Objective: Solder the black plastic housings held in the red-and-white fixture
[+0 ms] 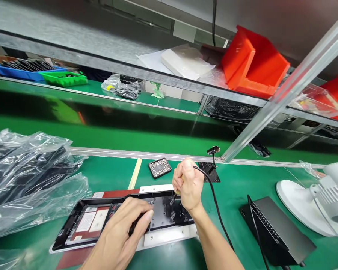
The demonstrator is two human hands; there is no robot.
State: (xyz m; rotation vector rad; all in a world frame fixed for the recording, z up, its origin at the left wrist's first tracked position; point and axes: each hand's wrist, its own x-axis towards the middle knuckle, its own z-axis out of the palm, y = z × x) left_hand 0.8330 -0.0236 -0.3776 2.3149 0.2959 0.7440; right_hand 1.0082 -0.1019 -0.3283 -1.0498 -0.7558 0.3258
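A long black plastic housing (62, 225) lies in a fixture with white blocks (169, 235) and reddish-brown plates (76, 258). My right hand (189, 183) is wrapped round an electric screwdriver (177, 192), its handle mostly hidden in the fist and its black cord (216, 202) trailing toward me. The slim bit slants down into the right half of the housing. Over the housing's middle, my left hand (124, 228) is curled, thumb and fingers close together; what they hold, if anything, is hidden. A small black tray of screws (160, 168) sits just behind the fixture.
Plastic-wrapped black parts (30, 180) are piled at left. To the right are a black stand with a metal holder (213, 150), a dark grey box-like device (278, 228) and a white fan (295, 206). A shelf (101, 62) with an orange bin (250, 63) crosses above.
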